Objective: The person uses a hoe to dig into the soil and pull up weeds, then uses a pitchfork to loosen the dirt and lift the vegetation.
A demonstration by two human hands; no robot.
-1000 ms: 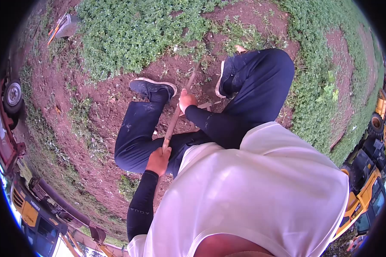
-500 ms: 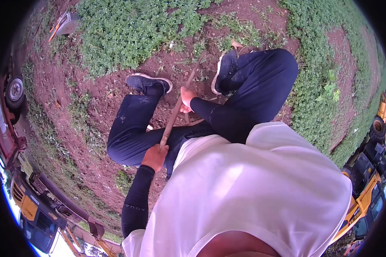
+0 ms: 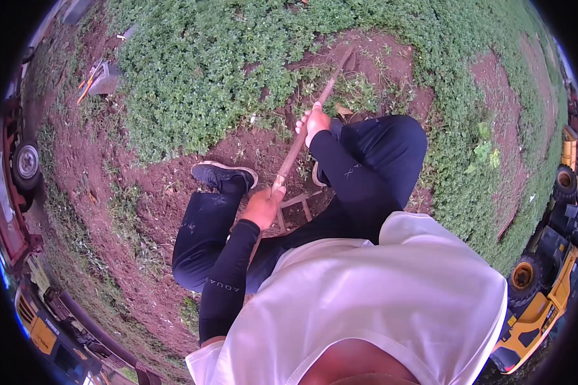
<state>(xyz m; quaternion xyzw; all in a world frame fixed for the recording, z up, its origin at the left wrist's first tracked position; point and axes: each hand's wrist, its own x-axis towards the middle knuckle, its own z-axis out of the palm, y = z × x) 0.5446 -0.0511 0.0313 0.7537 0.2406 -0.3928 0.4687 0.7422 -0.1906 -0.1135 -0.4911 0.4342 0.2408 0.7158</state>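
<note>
My left hand [image 3: 263,206] is wrapped round the lower part of a hoe's long wooden handle, close to my left thigh. Farther up the same shaft, my right hand [image 3: 315,123] grips it in front of my right knee. The hoe [image 3: 293,156] slants away from me up to the right, and its dark head [image 3: 350,61] is at the bare soil beside green plants; the blade's edge is hard to make out. Between my legs part of a small wooden frame [image 3: 295,203], like a low stool, shows under me.
Low leafy plants [image 3: 199,77] spread ahead and to the right. Reddish soil [image 3: 135,212] with weeds lies on my left. A grey object [image 3: 103,80] with orange parts sits at the upper left. Yellow machines [image 3: 539,308] stand at right, a red vehicle [image 3: 13,186] at left.
Both hands have moved forward and to the right with the hoe, and its head now reaches farther out over the soil. My view has tilted slightly forward.
</note>
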